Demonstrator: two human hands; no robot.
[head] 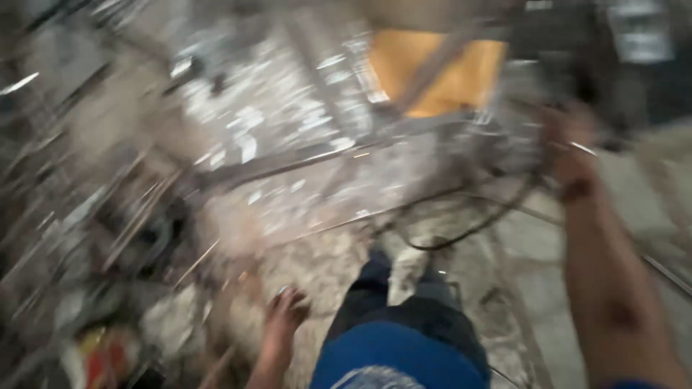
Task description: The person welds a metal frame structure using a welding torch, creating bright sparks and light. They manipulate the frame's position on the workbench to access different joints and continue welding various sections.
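Observation:
The head view is heavily blurred by motion. My left hand (285,311) hangs low beside my leg in dark trousers (404,317), fingers curled around something small and pale that I cannot make out. My right hand (569,140) is stretched far out at the upper right, closed near a thin bright rod or wire and a dark cable (461,230) that loops across the ground. A dark band sits on that wrist. Whether the right hand grips the cable cannot be told.
Rough grey ground littered with metal scraps and rods (274,166) spreads ahead. An orange panel (440,72) stands at the top centre. A red and yellow object (104,353) lies at the lower left. Paler paving (533,245) lies to the right.

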